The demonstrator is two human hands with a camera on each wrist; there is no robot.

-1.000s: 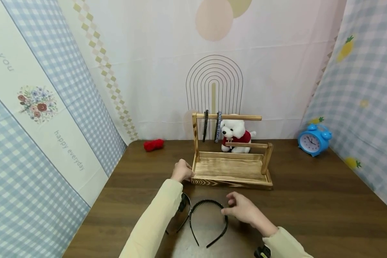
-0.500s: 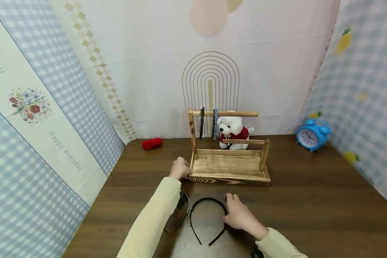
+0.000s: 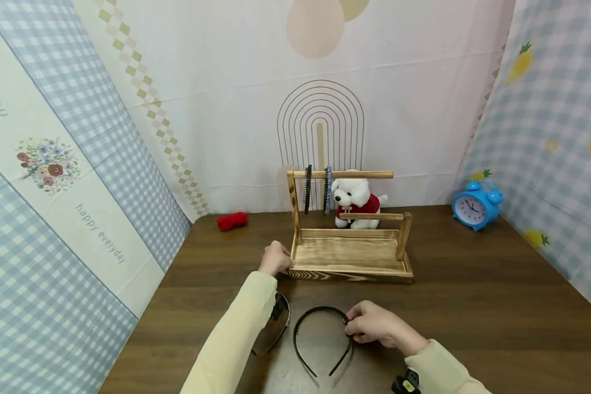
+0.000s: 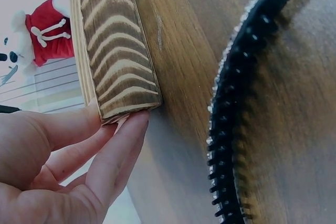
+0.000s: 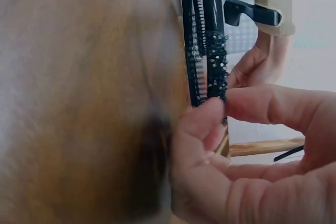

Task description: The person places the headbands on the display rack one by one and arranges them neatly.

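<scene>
My left hand (image 3: pixel 274 257) grips the left front corner of a wooden rack (image 3: pixel 349 276). In the left wrist view, its thumb and fingertips meet the end of the striped front rail (image 4: pixel 118 51). My right hand (image 3: pixel 374 324) pinches the right side of a black toothed headband (image 3: pixel 324 308), lifted a little at that side, its ends toward me. The right wrist view shows thumb and forefinger on its dark beaded part (image 5: pixel 216 61). A second headband (image 3: pixel 288 317), black with a silvery glittering edge (image 4: pixel 215 95), lies partly hidden beneath my left forearm.
Two more headbands, one black (image 3: pixel 307 189) and one glittery blue (image 3: pixel 328 190), hang on the rack's upper bar. Behind the rack sits a white plush dog (image 3: pixel 352 191). A red soft object (image 3: pixel 232 221) lies back left; a blue alarm clock (image 3: pixel 476 206) stands back right.
My right hand has closed on the headband's right side and raised it slightly, shifting it a bit to the right. My left hand stays on the rack's corner.
</scene>
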